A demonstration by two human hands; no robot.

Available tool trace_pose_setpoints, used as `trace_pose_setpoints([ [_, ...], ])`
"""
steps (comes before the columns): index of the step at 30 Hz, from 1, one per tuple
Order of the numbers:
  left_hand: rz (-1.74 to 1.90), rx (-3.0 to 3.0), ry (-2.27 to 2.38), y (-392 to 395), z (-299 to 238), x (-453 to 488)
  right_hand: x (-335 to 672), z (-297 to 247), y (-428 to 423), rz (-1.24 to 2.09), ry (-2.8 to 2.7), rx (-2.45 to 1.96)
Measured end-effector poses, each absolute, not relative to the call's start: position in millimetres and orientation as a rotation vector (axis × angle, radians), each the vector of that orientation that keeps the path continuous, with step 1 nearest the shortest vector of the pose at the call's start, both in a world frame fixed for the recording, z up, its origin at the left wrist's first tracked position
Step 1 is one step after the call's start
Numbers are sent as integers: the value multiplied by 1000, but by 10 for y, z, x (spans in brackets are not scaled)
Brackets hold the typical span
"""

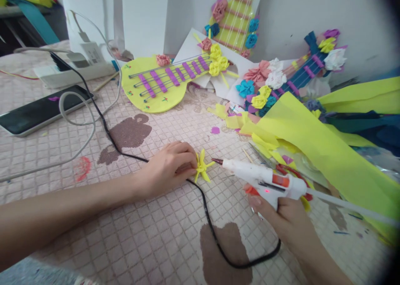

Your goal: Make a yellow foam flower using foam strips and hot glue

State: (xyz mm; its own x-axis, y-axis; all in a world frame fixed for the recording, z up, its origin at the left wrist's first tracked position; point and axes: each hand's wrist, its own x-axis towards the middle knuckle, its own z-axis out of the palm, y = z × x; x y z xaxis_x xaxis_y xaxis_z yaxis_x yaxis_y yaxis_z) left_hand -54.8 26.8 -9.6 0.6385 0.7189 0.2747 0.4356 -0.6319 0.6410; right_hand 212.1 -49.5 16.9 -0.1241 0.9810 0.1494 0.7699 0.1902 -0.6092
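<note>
One spiky, yellow, papery flower (203, 167) was pinched by the left hand (168, 164), just left of the white plastic glue gun (265, 177) gripped by the right hand (283, 220); burns could be caused if its dark nozzle (217, 161) was jerked.

Head camera: above and behind the fingers (186, 148), facing forward and down
Tablecloth (156, 243): near, seen at a slant, around the fingers
Wall (293, 18): farther off, beyond the fingers, at the view's top
</note>
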Motion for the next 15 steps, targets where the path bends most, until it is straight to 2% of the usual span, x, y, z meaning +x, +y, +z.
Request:
trace_pose_setpoints([
  [6, 705, 2300, 933, 273, -114, -531, 2045, 200, -213, 492, -1782, -1778],
  [15, 760, 2297, 978, 258, -125, -510, 1763, -116, 677, 252, -1779, -1616],
])
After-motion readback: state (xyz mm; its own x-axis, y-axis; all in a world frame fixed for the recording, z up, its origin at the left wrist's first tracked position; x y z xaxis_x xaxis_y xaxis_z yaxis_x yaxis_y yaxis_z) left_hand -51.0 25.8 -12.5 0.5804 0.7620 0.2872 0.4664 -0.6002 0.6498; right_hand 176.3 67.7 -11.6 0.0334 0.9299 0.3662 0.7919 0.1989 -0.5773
